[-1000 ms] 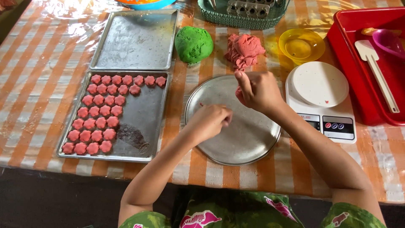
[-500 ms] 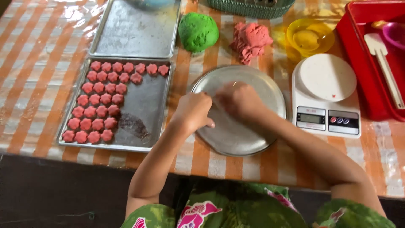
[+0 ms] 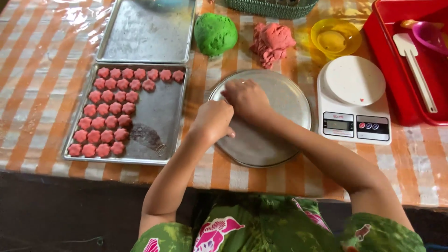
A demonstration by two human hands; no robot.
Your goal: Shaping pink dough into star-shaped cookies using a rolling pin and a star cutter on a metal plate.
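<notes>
Both hands sit close together over the round plate (image 3: 280, 140) in the middle of the table (image 3: 28, 93). The left hand (image 3: 212, 121) is curled into a loose fist at the plate's left edge. The right hand (image 3: 245, 98) lies just past it, with its fingers bent down onto the plate. I cannot tell what the fingers pinch, because the hands hide it. It may be a small bit of dough, but no dough shows between them.

The pink dough (image 3: 273, 42) and the green dough (image 3: 214, 32) lie on the table beyond the plate, well apart from the hands. The tray (image 3: 158, 121) of pink flower shapes (image 3: 105, 116) sits just left of the plate.

The plate is thin and smooth, so it could slide if the hands push hard on one side. The left elbow hangs near the tray, so a bump could squash the flowers in the near rows. The right arm lies across the plate, close to the scale (image 3: 354, 100), and a wide swing could knock it. The yellow bowl (image 3: 335, 36) behind the scale could spill if pushed.
</notes>
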